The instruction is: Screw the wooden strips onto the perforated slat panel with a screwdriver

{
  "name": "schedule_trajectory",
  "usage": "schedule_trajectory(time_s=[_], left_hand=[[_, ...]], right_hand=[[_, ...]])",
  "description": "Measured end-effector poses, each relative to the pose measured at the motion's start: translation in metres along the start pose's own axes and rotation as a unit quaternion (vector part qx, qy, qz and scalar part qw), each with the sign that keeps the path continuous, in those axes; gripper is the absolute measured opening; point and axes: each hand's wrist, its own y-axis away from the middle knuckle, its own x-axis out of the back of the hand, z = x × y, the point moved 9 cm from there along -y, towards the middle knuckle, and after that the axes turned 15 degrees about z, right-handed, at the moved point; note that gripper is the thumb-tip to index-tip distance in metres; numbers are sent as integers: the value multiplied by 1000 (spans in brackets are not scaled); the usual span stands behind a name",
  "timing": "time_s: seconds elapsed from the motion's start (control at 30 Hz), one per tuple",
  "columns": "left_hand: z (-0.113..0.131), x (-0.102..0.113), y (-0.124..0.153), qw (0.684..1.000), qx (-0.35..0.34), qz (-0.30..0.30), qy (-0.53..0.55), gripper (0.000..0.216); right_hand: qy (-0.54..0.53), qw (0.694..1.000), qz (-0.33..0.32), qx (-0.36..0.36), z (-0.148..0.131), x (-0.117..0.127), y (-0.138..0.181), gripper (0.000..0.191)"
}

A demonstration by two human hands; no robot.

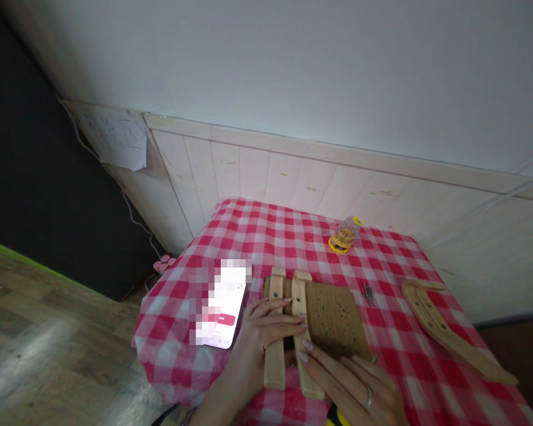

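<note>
A wooden assembly [313, 319] lies on a table covered with a red and white checked cloth [270, 236]: two pale slats joined to a brown perforated board. My left hand [262, 334] rests across the slats, fingers stretched flat on them. My right hand [350, 381], wearing a ring, lies flat on the lower end of the right slat and the board's near edge. Neither hand grips anything.
A lit phone [224, 307] lies left of the assembly. A few dark screws [368, 293] sit right of the board. Curved wooden pieces [448, 331] lie at the right. A clear yellow-lidded container [344, 235] lies near the wall. A wooden floor is at the left.
</note>
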Motion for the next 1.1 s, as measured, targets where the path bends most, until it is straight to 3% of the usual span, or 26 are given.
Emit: schedule_trajectory(time_s=[0.17, 0.37, 0.5, 0.63, 0.73, 1.0, 1.1], left_hand=[[0, -1, 0, 1000, 15, -19, -4, 26], [-3, -2, 3, 999, 21, -17, 22, 24], [-3, -1, 4, 1000, 10, 4, 21, 23], [-4, 0, 5, 1000, 13, 14, 19, 25], [-3, 1, 4, 999, 17, 20, 23, 29], [-2, 0, 3, 1000, 17, 4, 17, 40], [-2, 0, 3, 1000, 19, 1, 9, 42]], right_hand=[[-16, 1000, 17, -9, -2, 3, -4, 51], [-9, 999, -30, -18, 12, 2, 20, 37], [55, 997, -22, -58, 60, 25, 33, 40], [154, 973, -94, -146, 125, 41, 42, 48], [190, 949, -167, -189, 154, 44, 46, 45], [177, 955, -140, -194, 142, 34, 43, 52], [199, 942, -143, -230, 151, 40, 56, 48]])
